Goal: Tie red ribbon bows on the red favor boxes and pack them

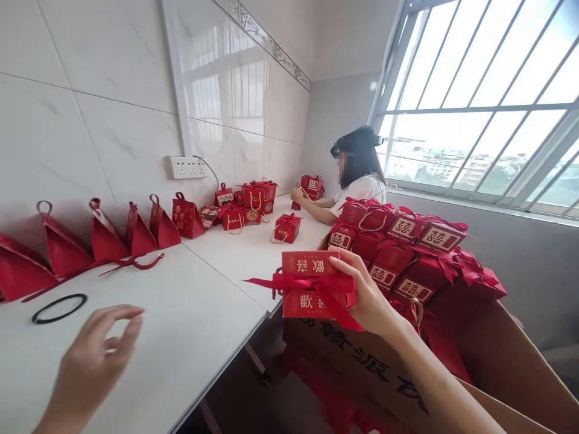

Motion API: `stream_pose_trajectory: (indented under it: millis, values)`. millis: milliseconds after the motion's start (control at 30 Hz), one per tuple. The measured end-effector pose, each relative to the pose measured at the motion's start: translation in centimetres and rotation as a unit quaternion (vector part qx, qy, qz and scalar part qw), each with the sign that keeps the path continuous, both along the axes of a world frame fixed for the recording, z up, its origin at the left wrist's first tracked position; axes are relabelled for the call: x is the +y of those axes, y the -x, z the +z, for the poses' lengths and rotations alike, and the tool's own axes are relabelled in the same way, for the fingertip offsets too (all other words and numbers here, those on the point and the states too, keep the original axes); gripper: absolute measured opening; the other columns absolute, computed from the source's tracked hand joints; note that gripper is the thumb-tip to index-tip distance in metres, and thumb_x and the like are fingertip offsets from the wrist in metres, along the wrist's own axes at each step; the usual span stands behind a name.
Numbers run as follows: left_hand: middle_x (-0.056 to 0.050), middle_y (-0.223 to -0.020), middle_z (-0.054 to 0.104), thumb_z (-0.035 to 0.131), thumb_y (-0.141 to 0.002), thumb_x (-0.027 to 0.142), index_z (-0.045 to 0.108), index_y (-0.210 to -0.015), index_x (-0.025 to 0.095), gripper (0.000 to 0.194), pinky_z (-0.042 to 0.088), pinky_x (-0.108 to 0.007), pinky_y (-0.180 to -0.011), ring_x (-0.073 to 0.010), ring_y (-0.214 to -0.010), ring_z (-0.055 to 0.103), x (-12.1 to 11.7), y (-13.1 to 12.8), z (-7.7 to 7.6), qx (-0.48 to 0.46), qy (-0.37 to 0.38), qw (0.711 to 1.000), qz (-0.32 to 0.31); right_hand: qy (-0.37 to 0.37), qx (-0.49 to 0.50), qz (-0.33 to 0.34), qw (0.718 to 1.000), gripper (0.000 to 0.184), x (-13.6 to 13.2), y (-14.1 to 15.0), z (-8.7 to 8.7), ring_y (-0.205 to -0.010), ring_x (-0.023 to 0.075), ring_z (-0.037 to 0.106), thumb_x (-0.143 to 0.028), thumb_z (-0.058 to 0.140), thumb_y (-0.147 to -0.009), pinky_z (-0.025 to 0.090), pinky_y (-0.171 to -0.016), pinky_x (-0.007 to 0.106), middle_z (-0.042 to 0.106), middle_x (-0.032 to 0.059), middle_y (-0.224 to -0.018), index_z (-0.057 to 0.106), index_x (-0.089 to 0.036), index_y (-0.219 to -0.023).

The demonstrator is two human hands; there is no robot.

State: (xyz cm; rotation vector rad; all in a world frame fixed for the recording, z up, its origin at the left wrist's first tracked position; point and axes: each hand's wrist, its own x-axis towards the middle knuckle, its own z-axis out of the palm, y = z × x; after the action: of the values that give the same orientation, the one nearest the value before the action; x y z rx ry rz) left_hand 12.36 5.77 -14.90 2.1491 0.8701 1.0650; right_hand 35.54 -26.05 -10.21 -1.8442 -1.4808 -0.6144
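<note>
My right hand grips the right end of a red gift box, holding it up by the edge of a brown cardboard carton. A red ribbon bow is tied across the box, and its tails hang loose. Pale panels with Chinese characters show above and below the ribbon. Over the white table, my left hand is loosely curled, with a gap between thumb and fingers and nothing visible in them. A black ring-shaped band lies near it, apart from the fingers.
Several red triangular boxes line the wall, with a loose red ribbon before them. More red boxes stand farther back. At right, the carton is heaped with ribboned boxes. Beyond, a person handles a red box.
</note>
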Motion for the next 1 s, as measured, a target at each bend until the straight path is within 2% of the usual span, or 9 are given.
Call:
stream_pose_trajectory:
  millis: [67, 167, 300, 433, 567, 667, 800, 867, 1000]
  values:
    - [-0.001, -0.11, 0.055, 0.049, -0.078, 0.057, 0.056, -0.094, 0.03, 0.032, 0.058, -0.039, -0.07, -0.0223, -0.082, 0.063, -3.6, -2.4, 2.0, -0.042, 0.014, 0.994, -0.102, -0.022, -0.021, 0.0, 1.0, 0.08, -0.2, -0.1, -0.1, -0.131, 0.033, 0.039, -0.015, 0.065, -0.079, 0.047, -0.097, 0.053, 0.031, 0.0135, -0.141, 0.022, -0.039, -0.142]
    - [-0.005, -0.12, 0.057, 0.054, -0.075, 0.059, 0.05, -0.12, 0.028, 0.055, 0.056, -0.038, -0.081, -0.0244, -0.097, 0.062, -9.0, -5.9, 4.7, -0.093, -0.06, 0.972, -0.206, -0.028, -0.039, -0.003, 0.999, 0.078, -0.2, -0.1, 0.0, -0.132, 0.0329, 0.037, -0.014, 0.063, -0.08, 0.046, -0.098, 0.054, 0.029, 0.0143, -0.141, 0.022, -0.038, -0.142]
    - [-0.004, -0.09, 0.067, 0.054, -0.076, 0.059, 0.063, -0.094, 0.025, 0.039, 0.054, -0.028, -0.059, -0.0224, -0.079, 0.063, -12.9, -8.3, 6.5, -0.056, -0.013, 0.972, -0.23, -0.025, -0.021, -0.035, 0.999, 0.073, -0.7, -0.4, 0.1, -0.131, 0.0349, 0.039, -0.016, 0.064, -0.079, 0.046, -0.097, 0.054, 0.032, 0.0156, -0.14, 0.028, -0.034, -0.14]
    - [0.0, -0.052, 0.056, 0.051, -0.079, 0.058, 0.057, -0.06, 0.024, 0.039, 0.043, -0.023, -0.045, -0.0159, -0.051, 0.053, -14.2, -8.4, 6.4, -0.017, 0.106, 0.947, -0.304, -0.036, 0.002, -0.057, 0.998, 0.073, -1.7, -1.1, -0.1, -0.131, 0.0348, 0.04, -0.014, 0.065, -0.077, 0.047, -0.097, 0.053, 0.033, 0.0138, -0.141, 0.033, -0.035, -0.139]
    - [0.0, -0.051, 0.06, 0.044, -0.084, 0.057, 0.056, -0.059, 0.023, 0.043, 0.043, -0.024, -0.05, -0.0158, -0.051, 0.054, -15.2, -8.9, 5.5, 0.09, 0.196, 0.888, -0.407, -0.041, -0.005, -0.054, 0.998, 0.081, -2.7, -1.3, -0.4, -0.129, 0.0338, 0.042, -0.01, 0.063, -0.075, 0.049, -0.094, 0.051, 0.031, 0.0138, -0.143, 0.026, -0.037, -0.142]
    - [0.0, -0.064, 0.068, 0.042, -0.087, 0.049, 0.062, -0.065, 0.024, 0.039, 0.046, -0.025, -0.06, -0.0165, -0.062, 0.061, -15.3, -9.5, 4.8, 0.189, 0.18, 0.841, -0.474, -0.009, -0.014, -0.063, 0.998, 0.08, -4.2, -1.4, -0.7, -0.129, 0.0335, 0.042, -0.012, 0.063, -0.075, 0.052, -0.09, 0.049, 0.03, 0.0141, -0.142, 0.026, -0.036, -0.142]
    - [0.001, -0.073, 0.07, 0.053, -0.082, 0.04, 0.067, -0.077, 0.027, 0.02, 0.046, -0.023, -0.056, -0.0168, -0.066, 0.063, -14.3, -10.7, 4.0, 0.301, 0.123, 0.787, -0.524, 0.02, -0.038, -0.118, 0.992, 0.077, -7.8, -1.8, -0.5, -0.126, 0.032, 0.044, -0.012, 0.058, -0.078, 0.056, -0.083, 0.045, 0.03, 0.0144, -0.142, 0.025, -0.035, -0.143]
    - [0.001, -0.073, 0.068, 0.052, -0.082, 0.043, 0.066, -0.077, 0.027, 0.022, 0.046, -0.022, -0.054, -0.0167, -0.066, 0.063, -14.0, -12.0, 3.8, 0.3, 0.095, 0.795, -0.518, 0.012, -0.061, -0.173, 0.983, 0.074, -10.2, -2.4, 0.0, -0.126, 0.0312, 0.044, -0.011, 0.054, -0.079, 0.054, -0.086, 0.046, 0.033, 0.0149, -0.139, 0.024, -0.033, -0.144]
    - [-0.002, -0.092, 0.068, 0.045, -0.085, 0.046, 0.065, -0.087, 0.027, 0.028, 0.052, -0.028, -0.071, -0.0196, -0.084, 0.064, -14.7, -16.2, 3.5, 0.153, 0.005, 0.873, -0.462, -0.028, -0.083, -0.284, 0.955, 0.074, -15.0, -4.6, 1.0, -0.124, 0.032, 0.044, -0.029, 0.065, -0.08, 0.048, -0.095, 0.049, 0.04, 0.0157, -0.132, 0.027, -0.027, -0.143]
